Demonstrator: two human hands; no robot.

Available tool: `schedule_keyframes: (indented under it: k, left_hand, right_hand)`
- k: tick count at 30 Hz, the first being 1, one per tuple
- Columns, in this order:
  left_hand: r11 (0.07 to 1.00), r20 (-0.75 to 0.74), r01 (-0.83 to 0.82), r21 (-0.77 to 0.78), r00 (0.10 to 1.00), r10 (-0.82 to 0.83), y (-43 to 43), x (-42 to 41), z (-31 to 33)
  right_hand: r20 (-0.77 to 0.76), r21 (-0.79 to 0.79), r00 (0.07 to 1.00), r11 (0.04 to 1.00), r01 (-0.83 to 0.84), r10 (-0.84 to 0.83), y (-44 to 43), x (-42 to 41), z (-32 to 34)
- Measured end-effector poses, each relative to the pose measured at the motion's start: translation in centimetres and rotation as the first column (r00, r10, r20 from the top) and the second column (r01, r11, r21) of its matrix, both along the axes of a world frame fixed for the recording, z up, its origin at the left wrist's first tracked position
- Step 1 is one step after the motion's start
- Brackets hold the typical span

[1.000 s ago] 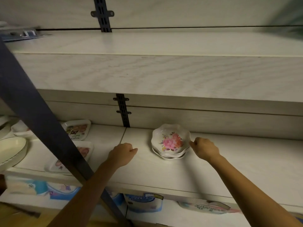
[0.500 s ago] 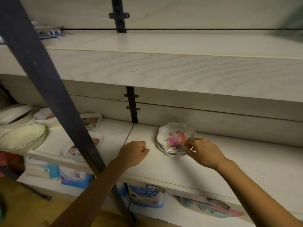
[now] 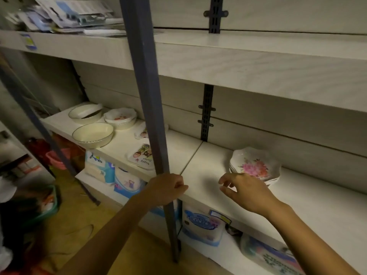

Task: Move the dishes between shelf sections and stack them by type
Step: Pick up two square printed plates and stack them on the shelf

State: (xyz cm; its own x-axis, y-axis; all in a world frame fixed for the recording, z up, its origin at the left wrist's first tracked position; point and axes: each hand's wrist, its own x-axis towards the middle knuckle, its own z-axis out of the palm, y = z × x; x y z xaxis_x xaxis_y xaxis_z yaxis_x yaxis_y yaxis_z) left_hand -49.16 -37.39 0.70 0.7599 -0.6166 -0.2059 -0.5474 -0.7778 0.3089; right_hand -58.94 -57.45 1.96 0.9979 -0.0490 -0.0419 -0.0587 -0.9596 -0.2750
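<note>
You face a shelf (image 3: 208, 159) of pale wood-grain board, matt and smooth. The centre post (image 3: 147, 96) looks like dull painted metal. Flowered plates (image 3: 256, 165) at right and cream bowl (image 3: 92, 134) at left are glossy; the lower pack (image 3: 202, 225) wears shiny plastic.

Only two arms of the person are in view. Left hand (image 3: 164, 188) and right hand (image 3: 245, 192) are both bare. Left arm (image 3: 111, 233) is bare along all its visible length, from the wrist to the bottom edge, and is slim and smooth. Right arm (image 3: 309, 235) is likewise bare from the wrist to the bottom right corner. Its wrist bone shows as a small bump. Left hand shows a ridge of knuckles. Right hand fingers (image 3: 230, 192) are slender. Nails are too blurred to tell. Light is dim, with slight motion blur on both hands.
</note>
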Motion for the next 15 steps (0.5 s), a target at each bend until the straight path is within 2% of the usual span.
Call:
schedule_keyframes:
  k: [6, 15]
  left_hand:
    - [0.989, -0.097, -0.005, -0.146, 0.995, -0.009, 7.4, 2.2, -0.4]
    - [0.997, 0.003, -0.011, -0.074, 1.000, 0.011, 19.7, 7.6, -0.8]
  right_hand:
    - [0.008, -0.010, 1.000, 1.000, -0.029, 0.029, 6.1, 2.0, 0.0]
    - [-0.027, 0.045, 0.996, 0.995, 0.087, -0.086, 18.0, 5.6, -1.2]
